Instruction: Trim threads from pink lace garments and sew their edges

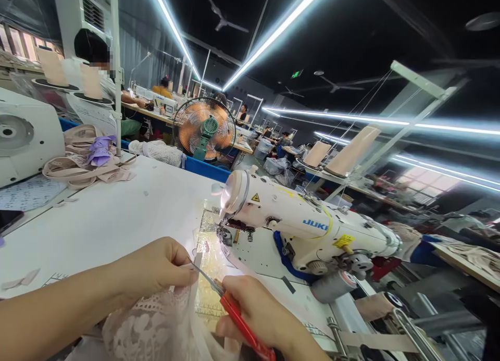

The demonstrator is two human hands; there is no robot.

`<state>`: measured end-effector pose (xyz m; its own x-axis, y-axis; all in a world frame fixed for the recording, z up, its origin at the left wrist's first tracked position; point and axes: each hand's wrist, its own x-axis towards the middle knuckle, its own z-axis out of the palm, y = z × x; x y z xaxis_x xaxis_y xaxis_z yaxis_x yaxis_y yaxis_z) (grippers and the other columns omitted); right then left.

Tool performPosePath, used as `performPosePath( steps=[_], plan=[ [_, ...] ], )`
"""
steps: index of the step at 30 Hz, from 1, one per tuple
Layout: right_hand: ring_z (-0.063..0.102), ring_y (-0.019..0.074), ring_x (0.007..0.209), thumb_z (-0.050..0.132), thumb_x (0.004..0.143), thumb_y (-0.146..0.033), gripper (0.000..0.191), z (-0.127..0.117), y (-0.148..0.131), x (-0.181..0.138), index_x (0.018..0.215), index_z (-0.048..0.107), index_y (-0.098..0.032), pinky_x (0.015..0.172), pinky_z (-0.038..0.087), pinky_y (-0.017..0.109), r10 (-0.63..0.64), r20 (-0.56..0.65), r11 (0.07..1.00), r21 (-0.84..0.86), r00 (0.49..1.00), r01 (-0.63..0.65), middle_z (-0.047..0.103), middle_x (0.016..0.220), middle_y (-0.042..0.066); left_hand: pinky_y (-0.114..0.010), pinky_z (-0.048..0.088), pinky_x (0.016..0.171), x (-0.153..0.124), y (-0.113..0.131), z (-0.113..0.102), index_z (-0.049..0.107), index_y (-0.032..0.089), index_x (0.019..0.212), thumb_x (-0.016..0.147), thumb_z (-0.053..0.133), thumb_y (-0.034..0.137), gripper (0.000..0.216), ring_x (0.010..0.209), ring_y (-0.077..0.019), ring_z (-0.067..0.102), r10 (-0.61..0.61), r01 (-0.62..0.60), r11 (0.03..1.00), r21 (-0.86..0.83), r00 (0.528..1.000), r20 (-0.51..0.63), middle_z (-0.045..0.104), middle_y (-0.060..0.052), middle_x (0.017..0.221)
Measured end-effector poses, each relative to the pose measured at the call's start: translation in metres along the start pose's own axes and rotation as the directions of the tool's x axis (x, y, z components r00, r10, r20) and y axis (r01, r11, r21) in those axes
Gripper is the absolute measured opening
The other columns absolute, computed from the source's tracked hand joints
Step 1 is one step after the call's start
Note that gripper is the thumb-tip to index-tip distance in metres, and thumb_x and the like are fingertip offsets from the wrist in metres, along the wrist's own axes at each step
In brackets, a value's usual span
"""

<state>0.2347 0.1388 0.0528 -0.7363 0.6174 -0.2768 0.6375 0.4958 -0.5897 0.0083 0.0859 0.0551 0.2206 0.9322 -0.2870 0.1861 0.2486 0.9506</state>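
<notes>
My left hand (160, 264) pinches the edge of a pale pink lace garment (144, 319), which hangs down toward the bottom of the view. In my right hand (258, 309) is a pair of red-handled scissors (238, 314). Their metal blades point up and left and reach the fabric edge at my left fingertips. Whether the blades are spread is hard to make out. Just beyond my hands stands a white sewing machine (289, 215), its lamp lit over the needle area. A pale strip of elastic (234, 262) runs by the machine's needle plate.
Beige elastic straps (78, 168) and a purple piece (102, 150) lie on the white table (156, 194) at left, beside another machine (27, 137). A large fan (205, 129) stands behind. Thread cones (353, 150) rise at right. A co-worker (97, 59) sits at back left.
</notes>
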Motion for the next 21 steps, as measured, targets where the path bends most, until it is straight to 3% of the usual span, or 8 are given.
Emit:
performPosePath(
  steps=[14, 21],
  plan=[
    [0.033, 0.0095, 0.057, 0.071, 0.069, -0.041, 0.035, 0.005, -0.002, -0.004, 0.068, 0.044, -0.02, 0.049, 0.023, 0.021, -0.041, -0.054, 0.999, -0.001, 0.998, 0.041, 0.043, 0.06, -0.008, -0.026, 0.012, 0.046, 0.002, 0.003, 0.002, 0.051, 0.018, 0.047, 0.061, 0.066, 0.037, 0.028, 0.042, -0.0075, 0.023, -0.032, 0.034, 0.997, -0.075, 0.999, 0.022, 0.035, 0.007, 0.04],
    [0.036, 0.0097, 0.054, 0.062, 0.076, -0.039, 0.031, 0.014, 0.001, -0.005, 0.064, 0.04, -0.021, 0.048, 0.025, 0.021, 0.042, -0.096, 0.999, 0.013, 0.994, -0.041, 0.044, 0.059, -0.006, -0.027, 0.011, 0.045, 0.003, 0.004, 0.002, 0.049, 0.019, 0.045, 0.06, 0.066, 0.036, 0.029, 0.041, -0.0073, 0.02, -0.051, 0.052, 0.997, -0.061, 0.999, 0.015, 0.031, 0.008, 0.038]
  ],
)
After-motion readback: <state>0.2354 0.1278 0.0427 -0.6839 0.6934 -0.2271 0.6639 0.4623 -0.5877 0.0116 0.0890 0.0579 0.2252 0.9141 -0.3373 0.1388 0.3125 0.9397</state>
